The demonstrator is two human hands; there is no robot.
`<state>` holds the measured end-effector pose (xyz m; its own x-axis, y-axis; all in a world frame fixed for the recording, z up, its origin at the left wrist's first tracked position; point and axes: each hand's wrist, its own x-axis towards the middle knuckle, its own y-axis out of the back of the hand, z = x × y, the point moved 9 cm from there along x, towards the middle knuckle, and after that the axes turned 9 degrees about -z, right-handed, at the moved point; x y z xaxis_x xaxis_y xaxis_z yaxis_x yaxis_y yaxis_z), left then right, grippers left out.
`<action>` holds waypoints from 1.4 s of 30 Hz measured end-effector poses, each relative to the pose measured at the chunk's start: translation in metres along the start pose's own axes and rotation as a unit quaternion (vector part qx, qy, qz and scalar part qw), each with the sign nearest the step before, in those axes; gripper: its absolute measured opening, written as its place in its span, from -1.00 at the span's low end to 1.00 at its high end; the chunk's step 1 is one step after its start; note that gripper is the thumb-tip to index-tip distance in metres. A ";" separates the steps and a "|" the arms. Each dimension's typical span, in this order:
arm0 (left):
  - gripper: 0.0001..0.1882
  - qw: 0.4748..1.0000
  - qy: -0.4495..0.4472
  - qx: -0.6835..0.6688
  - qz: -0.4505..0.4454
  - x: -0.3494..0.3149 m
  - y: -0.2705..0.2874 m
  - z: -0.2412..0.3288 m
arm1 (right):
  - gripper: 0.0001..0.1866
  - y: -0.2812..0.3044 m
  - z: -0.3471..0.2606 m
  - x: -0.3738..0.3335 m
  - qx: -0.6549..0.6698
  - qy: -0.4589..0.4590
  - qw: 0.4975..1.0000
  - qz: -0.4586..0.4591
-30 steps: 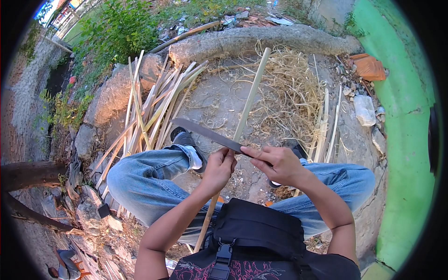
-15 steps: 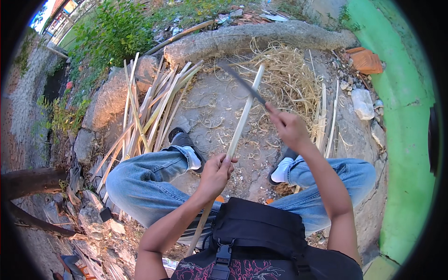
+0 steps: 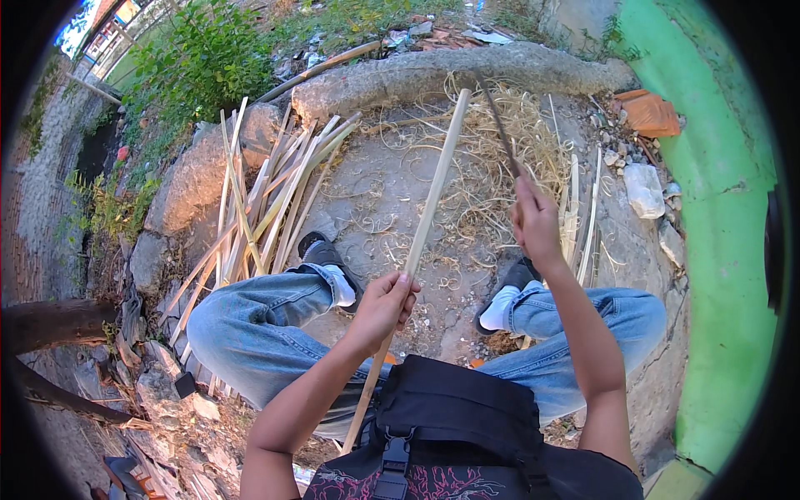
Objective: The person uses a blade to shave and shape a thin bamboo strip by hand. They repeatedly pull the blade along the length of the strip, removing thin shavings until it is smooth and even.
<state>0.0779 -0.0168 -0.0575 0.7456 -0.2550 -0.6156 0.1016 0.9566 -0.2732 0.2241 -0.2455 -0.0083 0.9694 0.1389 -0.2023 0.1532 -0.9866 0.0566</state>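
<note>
A long pale bamboo strip [image 3: 433, 193] slants from beside my body up and away between my knees. My left hand [image 3: 387, 307] is closed around it near its middle, and its lower end runs past my left forearm. My right hand [image 3: 536, 218] grips the handle of a long, thin, dark-bladed knife [image 3: 500, 125]. The blade points away from me, to the right of the strip's far end and apart from it. Behind the blade lies a heap of curled shavings [image 3: 525, 150].
A pile of split bamboo strips [image 3: 271, 192] lies beyond my left knee. A few more strips [image 3: 592, 212] rest at the right. A rough concrete kerb [image 3: 450, 71] crosses the far side. A green wall [image 3: 725, 250] bounds the right, near a clear plastic container [image 3: 645, 188].
The knife has come off the strip and swung to the right, its blade now pointing farther away. The strip's far end has risen slightly; my left hand keeps its hold.
</note>
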 end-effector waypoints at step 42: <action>-0.70 0.997 -0.050 -0.061 -0.014 0.000 0.000 0.013 | -0.57 -0.086 -0.043 -0.063 -0.264 0.233 0.901 -0.252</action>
<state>0.0865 -0.0149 -0.0474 0.8067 -0.2591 -0.5310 0.0462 0.9236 -0.3805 0.1585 -0.1662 0.0412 0.7076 0.7005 0.0927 0.5475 -0.6265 0.5547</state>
